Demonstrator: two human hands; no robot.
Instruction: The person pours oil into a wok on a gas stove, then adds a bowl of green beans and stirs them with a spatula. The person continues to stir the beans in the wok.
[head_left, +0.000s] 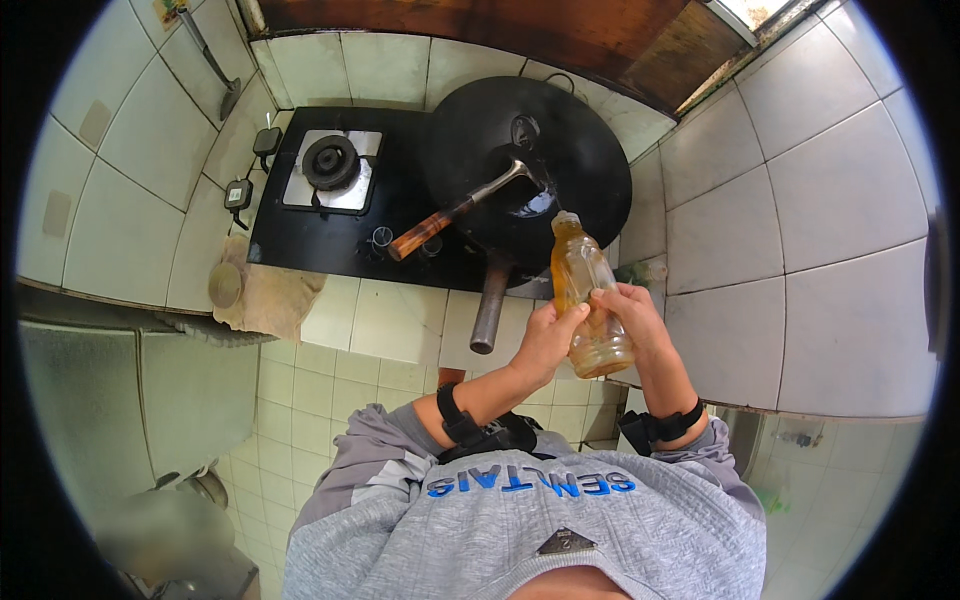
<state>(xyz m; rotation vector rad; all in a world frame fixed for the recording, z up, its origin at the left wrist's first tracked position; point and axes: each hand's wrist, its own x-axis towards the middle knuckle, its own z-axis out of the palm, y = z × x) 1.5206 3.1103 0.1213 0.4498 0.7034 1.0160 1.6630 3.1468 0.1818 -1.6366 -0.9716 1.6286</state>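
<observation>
Both hands grip a clear plastic bottle (589, 259) of yellow-brown liquid, its neck pointing over the wok. My left hand (553, 337) wraps its left side; the other left-right pairing puts my right hand (636, 311) on its right side. A thin stream seems to run from the mouth into the black wok (480, 157), where a shiny pool (536, 204) lies. A wok spatula (480, 196) with a wooden handle rests in the wok, its handle jutting over the front left rim. The wok's own handle (492, 307) points towards me.
A black glass gas hob (315, 244) carries the wok; its left burner (330, 163) is bare. A bowl (226, 285) sits on a brown cloth (274, 296) at the left. Another ladle-like utensil (214, 64) hangs on the left tiled wall. A green bottle (641, 271) lies at the right.
</observation>
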